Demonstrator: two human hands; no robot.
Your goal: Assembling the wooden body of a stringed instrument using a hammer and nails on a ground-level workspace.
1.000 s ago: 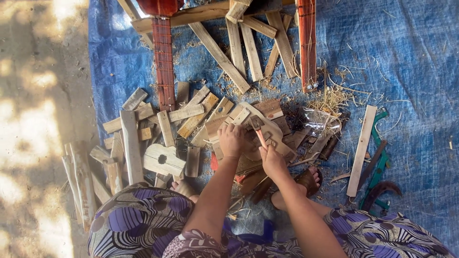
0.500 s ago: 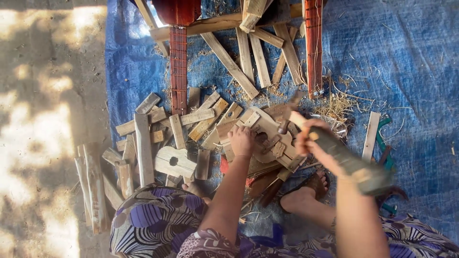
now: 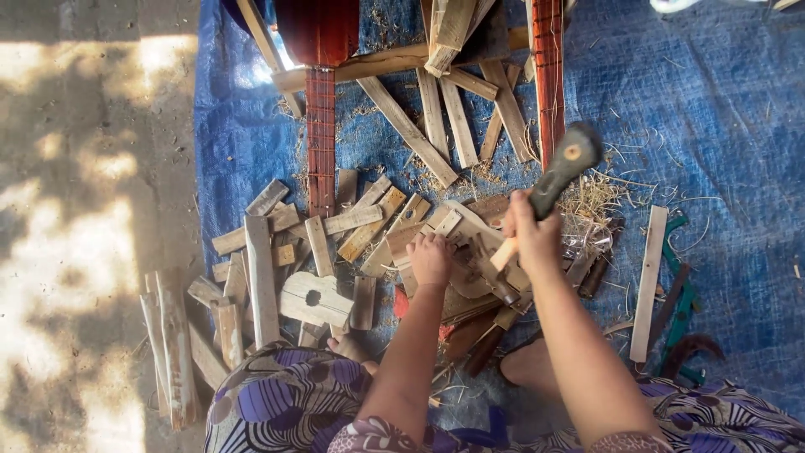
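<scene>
Right hand grips hammer; left hand steadies wood piece.

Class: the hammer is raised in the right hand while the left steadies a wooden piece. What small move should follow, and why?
Probably a short downward strike: the right hand holds the hammer lifted above the wooden piece that the left hand pins, fingers close to the target.

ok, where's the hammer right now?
Head view, right of centre: the hammer is raised in the right hand above the pile of wood pieces, while the left hand rests on the wooden workpiece.
</scene>
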